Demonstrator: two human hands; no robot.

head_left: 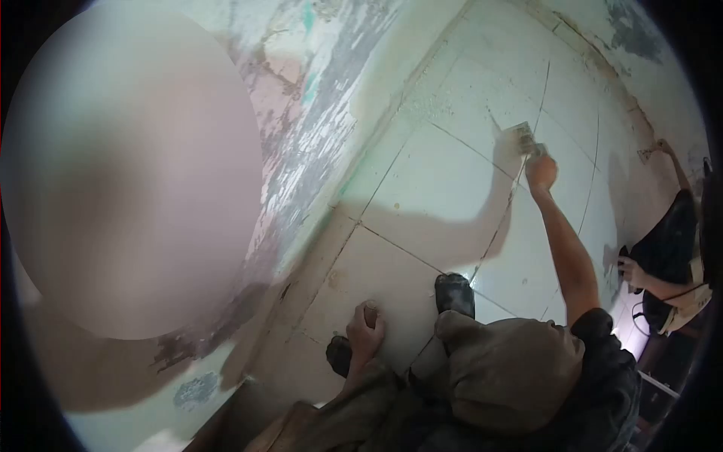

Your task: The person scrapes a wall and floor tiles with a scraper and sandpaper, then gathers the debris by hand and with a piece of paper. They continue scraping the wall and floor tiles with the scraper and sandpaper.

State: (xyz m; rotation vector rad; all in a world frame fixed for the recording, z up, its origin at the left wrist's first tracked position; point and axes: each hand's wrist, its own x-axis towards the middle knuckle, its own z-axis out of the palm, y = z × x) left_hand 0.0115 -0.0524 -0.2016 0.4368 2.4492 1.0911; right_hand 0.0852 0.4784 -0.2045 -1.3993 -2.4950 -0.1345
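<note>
My right hand [541,173] reaches out over the pale tiled floor [444,169], its fingers wrapped round the handle of a wide, flat scraper [520,138]. The scraper's head is at the tiles, close to a dark joint line; its edge is slightly blurred. Nearer my body, my left hand [364,335] is low beside a dark shoe [339,355]. Its fingers are curled round a small brown thing [370,313] whose kind I cannot make out. The other dark shoe [455,294] stands between my two hands.
At the right, another person [666,241] in dark clothes holds a flat-bladed tool [645,155] near the wall. A wall with peeling paint [324,128] runs along the left. A large blurred oval covers the far left. Small specks of debris [452,94] lie on the far tiles.
</note>
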